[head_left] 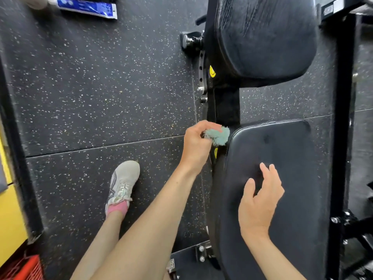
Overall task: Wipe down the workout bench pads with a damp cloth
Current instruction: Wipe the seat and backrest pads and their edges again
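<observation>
A black workout bench fills the right half of the view, with a seat pad (286,150) near me and a back pad (266,37) farther away. My left hand (196,144) is shut on a bunched teal cloth (219,135), which touches the far left corner of the seat pad. My right hand (260,201) hovers over the middle of the seat pad, fingers spread, holding nothing.
The floor (101,87) is black speckled rubber. My leg and white sneaker (122,184) stand left of the bench. A blue tube (86,7) lies at the far left. A black frame bar (343,118) runs along the bench's right side. A red crate (24,267) sits bottom left.
</observation>
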`<act>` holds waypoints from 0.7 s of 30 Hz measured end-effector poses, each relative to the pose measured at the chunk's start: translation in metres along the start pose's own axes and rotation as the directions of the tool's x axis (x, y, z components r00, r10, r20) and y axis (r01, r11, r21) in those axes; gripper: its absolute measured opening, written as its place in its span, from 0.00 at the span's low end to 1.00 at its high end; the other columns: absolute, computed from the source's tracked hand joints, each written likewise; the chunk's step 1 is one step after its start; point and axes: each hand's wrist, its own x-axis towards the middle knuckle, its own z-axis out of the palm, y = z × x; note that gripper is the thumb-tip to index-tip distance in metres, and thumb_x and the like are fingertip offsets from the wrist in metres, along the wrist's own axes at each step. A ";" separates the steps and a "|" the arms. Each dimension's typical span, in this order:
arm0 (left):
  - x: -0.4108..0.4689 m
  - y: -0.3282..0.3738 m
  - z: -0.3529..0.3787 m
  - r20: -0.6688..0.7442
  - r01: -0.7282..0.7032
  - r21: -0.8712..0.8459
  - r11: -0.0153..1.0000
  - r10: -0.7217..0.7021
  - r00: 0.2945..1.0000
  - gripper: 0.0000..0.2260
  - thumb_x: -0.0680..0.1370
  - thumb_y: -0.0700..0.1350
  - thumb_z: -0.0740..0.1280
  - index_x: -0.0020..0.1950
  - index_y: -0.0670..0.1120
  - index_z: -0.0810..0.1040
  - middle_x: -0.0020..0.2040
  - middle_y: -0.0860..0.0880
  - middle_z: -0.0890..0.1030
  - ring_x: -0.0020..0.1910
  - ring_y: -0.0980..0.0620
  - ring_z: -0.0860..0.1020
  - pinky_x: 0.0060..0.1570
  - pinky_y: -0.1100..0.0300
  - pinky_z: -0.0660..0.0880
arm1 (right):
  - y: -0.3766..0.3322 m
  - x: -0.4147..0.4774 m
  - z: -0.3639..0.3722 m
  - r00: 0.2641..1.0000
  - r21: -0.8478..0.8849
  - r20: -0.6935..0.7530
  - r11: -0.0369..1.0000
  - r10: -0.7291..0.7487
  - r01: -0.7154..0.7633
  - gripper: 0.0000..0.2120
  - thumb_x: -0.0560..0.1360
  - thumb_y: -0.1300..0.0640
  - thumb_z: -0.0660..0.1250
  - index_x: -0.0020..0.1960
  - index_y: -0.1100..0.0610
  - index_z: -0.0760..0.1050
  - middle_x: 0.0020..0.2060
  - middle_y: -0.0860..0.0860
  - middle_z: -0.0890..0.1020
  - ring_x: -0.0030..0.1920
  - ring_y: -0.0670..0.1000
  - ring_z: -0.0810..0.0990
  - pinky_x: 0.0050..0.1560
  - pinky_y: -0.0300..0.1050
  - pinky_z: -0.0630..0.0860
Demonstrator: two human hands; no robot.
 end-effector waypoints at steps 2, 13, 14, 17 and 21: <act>-0.001 -0.002 0.007 -0.068 -0.003 -0.106 0.994 -0.004 0.998 0.25 0.60 0.21 0.51 0.37 0.45 0.79 0.39 0.53 0.82 0.42 0.60 0.79 0.44 0.67 0.73 | -0.001 0.000 0.005 1.000 0.015 -0.009 1.000 -0.013 0.013 0.23 0.77 0.55 0.55 0.71 0.53 0.66 0.73 0.49 0.63 0.69 0.47 0.59 0.66 0.61 0.67; -0.059 -0.039 0.003 -0.144 -0.118 -0.059 0.991 0.108 0.984 0.21 0.59 0.24 0.54 0.39 0.41 0.81 0.41 0.48 0.83 0.45 0.52 0.80 0.45 0.55 0.76 | 0.017 -0.024 0.005 0.990 0.067 0.060 0.990 -0.127 0.123 0.21 0.80 0.62 0.57 0.73 0.56 0.64 0.76 0.47 0.58 0.69 0.29 0.51 0.69 0.35 0.58; -0.049 -0.034 0.008 -0.194 -0.129 -0.061 0.990 0.116 0.974 0.23 0.59 0.24 0.54 0.39 0.42 0.82 0.41 0.48 0.82 0.44 0.53 0.79 0.47 0.56 0.76 | 0.016 -0.028 0.005 0.987 0.063 0.076 0.988 -0.145 0.140 0.21 0.80 0.63 0.57 0.73 0.56 0.63 0.76 0.47 0.57 0.69 0.29 0.50 0.68 0.28 0.55; -0.058 -0.036 0.015 -0.250 -0.136 -0.061 0.989 0.117 0.961 0.25 0.58 0.26 0.53 0.41 0.45 0.82 0.42 0.50 0.82 0.44 0.57 0.78 0.48 0.64 0.74 | 0.018 -0.034 0.004 0.979 0.057 0.102 0.984 -0.175 0.170 0.22 0.80 0.64 0.58 0.73 0.57 0.63 0.76 0.48 0.57 0.70 0.30 0.49 0.62 0.19 0.52; -0.122 -0.069 0.000 -0.152 -0.171 0.144 0.975 0.192 0.969 0.21 0.65 0.26 0.62 0.50 0.43 0.83 0.45 0.48 0.81 0.46 0.58 0.78 0.48 0.67 0.72 | 0.025 -0.034 0.004 0.972 0.054 0.082 0.975 -0.218 0.214 0.22 0.80 0.63 0.57 0.74 0.57 0.63 0.77 0.50 0.56 0.71 0.31 0.49 0.66 0.22 0.49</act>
